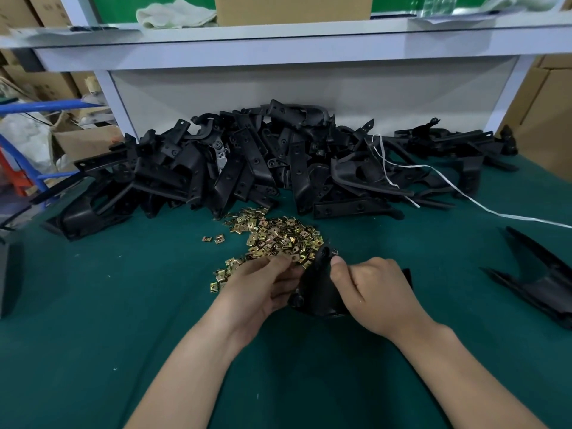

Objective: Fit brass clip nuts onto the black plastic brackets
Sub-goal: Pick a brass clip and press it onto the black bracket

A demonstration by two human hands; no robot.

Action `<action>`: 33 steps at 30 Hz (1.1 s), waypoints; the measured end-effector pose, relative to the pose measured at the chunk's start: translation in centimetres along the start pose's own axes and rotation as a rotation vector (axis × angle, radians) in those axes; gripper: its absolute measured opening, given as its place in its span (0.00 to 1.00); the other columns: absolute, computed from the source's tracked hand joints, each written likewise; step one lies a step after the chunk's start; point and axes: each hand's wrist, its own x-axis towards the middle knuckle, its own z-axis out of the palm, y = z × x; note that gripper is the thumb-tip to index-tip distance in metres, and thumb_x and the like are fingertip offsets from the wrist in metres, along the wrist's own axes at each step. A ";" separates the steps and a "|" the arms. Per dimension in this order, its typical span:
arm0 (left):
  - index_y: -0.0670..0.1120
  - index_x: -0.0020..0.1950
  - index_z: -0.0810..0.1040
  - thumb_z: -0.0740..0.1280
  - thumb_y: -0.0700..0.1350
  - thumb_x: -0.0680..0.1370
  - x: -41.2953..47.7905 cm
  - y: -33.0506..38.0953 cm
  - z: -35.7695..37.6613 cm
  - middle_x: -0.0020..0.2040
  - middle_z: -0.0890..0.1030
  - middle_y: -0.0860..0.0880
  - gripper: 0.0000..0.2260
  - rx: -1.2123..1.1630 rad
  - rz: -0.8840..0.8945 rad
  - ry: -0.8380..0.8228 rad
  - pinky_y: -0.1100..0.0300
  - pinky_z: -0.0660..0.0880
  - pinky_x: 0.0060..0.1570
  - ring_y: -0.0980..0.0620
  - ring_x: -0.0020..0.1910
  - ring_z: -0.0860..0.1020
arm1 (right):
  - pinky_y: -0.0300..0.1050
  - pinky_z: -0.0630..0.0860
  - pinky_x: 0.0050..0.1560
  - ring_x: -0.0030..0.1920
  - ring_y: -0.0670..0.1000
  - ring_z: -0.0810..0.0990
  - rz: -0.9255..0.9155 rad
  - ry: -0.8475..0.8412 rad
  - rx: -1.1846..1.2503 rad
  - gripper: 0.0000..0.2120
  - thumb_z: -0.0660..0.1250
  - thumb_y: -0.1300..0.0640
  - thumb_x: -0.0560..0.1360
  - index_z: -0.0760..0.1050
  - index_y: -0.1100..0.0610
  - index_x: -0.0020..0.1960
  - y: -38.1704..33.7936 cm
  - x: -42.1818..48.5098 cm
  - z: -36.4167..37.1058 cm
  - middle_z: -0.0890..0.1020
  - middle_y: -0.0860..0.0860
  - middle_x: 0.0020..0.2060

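Green-covered table (93,305), white shelf frame (278,54) behind.
Item: one black plastic bracket (315,289), held between your hands, long axis pointing away from you.
Your left hand (263,286): grip curled round its left edge; whether the fingertips also pinch a nut cannot be told.
Your right hand (374,292): grip closed on the right side, thumb at the top tab.
Stock: brass clip nuts (278,236), loose pile just beyond both grips, nearer the left.
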 end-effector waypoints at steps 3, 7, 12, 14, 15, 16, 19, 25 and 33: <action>0.43 0.52 0.81 0.66 0.45 0.82 -0.2 -0.1 0.3 0.44 0.85 0.47 0.07 0.032 0.025 -0.017 0.61 0.79 0.40 0.54 0.37 0.82 | 0.44 0.61 0.27 0.20 0.49 0.58 0.028 -0.042 0.013 0.27 0.49 0.48 0.82 0.50 0.51 0.26 0.1 -0.1 0.1 0.56 0.45 0.18; 0.43 0.53 0.81 0.66 0.46 0.82 -0.5 -0.3 0.5 0.44 0.85 0.49 0.08 0.123 0.100 -0.012 0.63 0.78 0.37 0.56 0.38 0.83 | 0.44 0.60 0.31 0.20 0.49 0.58 0.051 -0.118 0.020 0.27 0.46 0.45 0.82 0.52 0.51 0.25 0.3 -0.2 0.1 0.56 0.45 0.17; 0.44 0.52 0.83 0.66 0.46 0.82 -0.3 -0.5 0.7 0.45 0.86 0.47 0.08 0.136 0.199 0.050 0.56 0.79 0.46 0.50 0.43 0.83 | 0.43 0.59 0.29 0.20 0.46 0.58 0.108 -0.031 0.081 0.27 0.50 0.44 0.82 0.51 0.49 0.26 -0.1 -0.1 -0.3 0.56 0.46 0.17; 0.43 0.51 0.82 0.65 0.45 0.82 -0.2 -0.2 0.6 0.44 0.85 0.46 0.08 0.046 0.222 0.065 0.56 0.80 0.44 0.49 0.41 0.83 | 0.44 0.61 0.29 0.22 0.44 0.61 0.202 0.023 0.260 0.27 0.52 0.39 0.82 0.57 0.47 0.26 -0.1 0.2 -1.2 0.61 0.46 0.20; 0.43 0.50 0.81 0.65 0.45 0.83 -0.2 0.0 0.5 0.43 0.84 0.46 0.08 0.006 0.231 0.064 0.57 0.81 0.43 0.49 0.40 0.83 | 0.46 0.64 0.29 0.25 0.44 0.61 0.243 0.026 0.407 0.25 0.53 0.35 0.81 0.62 0.45 0.29 -0.2 0.4 -1.9 0.63 0.45 0.22; 0.43 0.51 0.81 0.64 0.44 0.83 -0.2 0.1 0.3 0.43 0.84 0.46 0.08 -0.019 0.241 0.067 0.59 0.81 0.41 0.50 0.40 0.83 | 0.48 0.67 0.29 0.27 0.44 0.62 0.272 0.011 0.560 0.22 0.55 0.31 0.79 0.66 0.43 0.33 -0.2 0.6 -2.6 0.65 0.42 0.24; 0.42 0.52 0.80 0.64 0.43 0.83 -0.2 0.3 0.3 0.42 0.83 0.46 0.07 -0.046 0.261 0.067 0.60 0.80 0.39 0.51 0.38 0.81 | 0.29 0.68 0.32 0.30 0.39 0.73 0.220 -0.043 0.718 0.10 0.67 0.31 0.74 0.71 0.35 0.45 -0.7 1.0 -4.5 0.76 0.33 0.31; 0.45 0.48 0.80 0.68 0.48 0.78 -0.7 0.3 0.9 0.42 0.83 0.47 0.07 -0.065 0.318 -0.005 0.58 0.79 0.38 0.51 0.38 0.81 | 0.35 0.70 0.31 0.29 0.43 0.72 0.359 -0.127 0.791 0.09 0.66 0.40 0.72 0.71 0.45 0.44 -0.5 1.0 -5.1 0.74 0.42 0.30; 0.44 0.46 0.79 0.67 0.48 0.79 -0.9 0.3 1.0 0.44 0.83 0.47 0.08 -0.010 0.368 -0.016 0.60 0.78 0.37 0.51 0.39 0.79 | 0.51 0.81 0.37 0.36 0.62 0.86 0.787 -0.226 1.203 0.27 0.64 0.32 0.73 0.79 0.54 0.55 0.9 1.6 -6.4 0.85 0.59 0.41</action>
